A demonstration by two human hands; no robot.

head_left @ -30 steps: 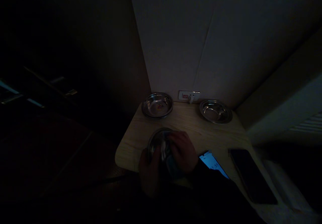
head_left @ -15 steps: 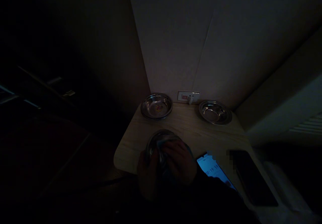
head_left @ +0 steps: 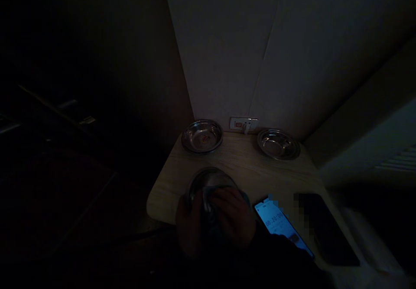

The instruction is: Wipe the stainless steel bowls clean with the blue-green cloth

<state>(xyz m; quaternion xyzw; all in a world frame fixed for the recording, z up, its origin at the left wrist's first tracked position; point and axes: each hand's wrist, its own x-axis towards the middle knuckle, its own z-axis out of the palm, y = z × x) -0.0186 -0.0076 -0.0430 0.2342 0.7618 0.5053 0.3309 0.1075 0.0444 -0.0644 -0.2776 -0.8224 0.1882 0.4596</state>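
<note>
From my remote view I make out a plain, very dark long sleeve [head_left: 273, 258] reaching the wrist of the bare right hand [head_left: 235, 219]; below the bare left hand [head_left: 189, 228], shadow hides the clothing from me.

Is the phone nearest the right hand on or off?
On: the phone beside the right hand glows blue and shows 00:20:00.

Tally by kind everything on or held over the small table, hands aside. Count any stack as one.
Metalware: 3 (held bowl, back-left bowl, back-right bowl)
Cloth: 1
Lit phone: 1
Dark phone-like slab: 1
Total: 6
</note>
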